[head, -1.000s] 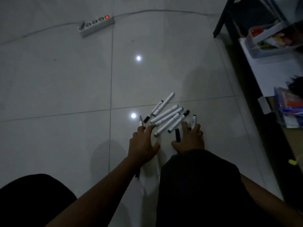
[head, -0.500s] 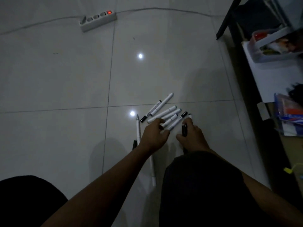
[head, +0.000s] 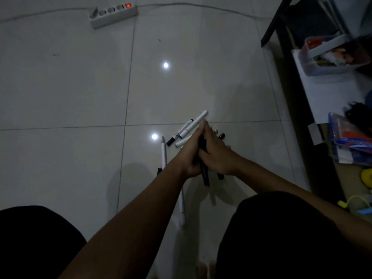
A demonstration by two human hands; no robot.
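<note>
Both hands pressed flat together, marker sandwiched between the palms.

Left hand [head: 190,152] and right hand [head: 218,153]: fingers straight and close-set, fingertips [head: 204,125] meeting. The long black plastic marker with a reddish end [head: 204,174] is pressed between the palms, its end jutting out below the heels of the hands. The loose white plastic pens [head: 198,121] lie on the glossy grey tiled floor [head: 80,97], just beyond and under the fingertips.
</note>
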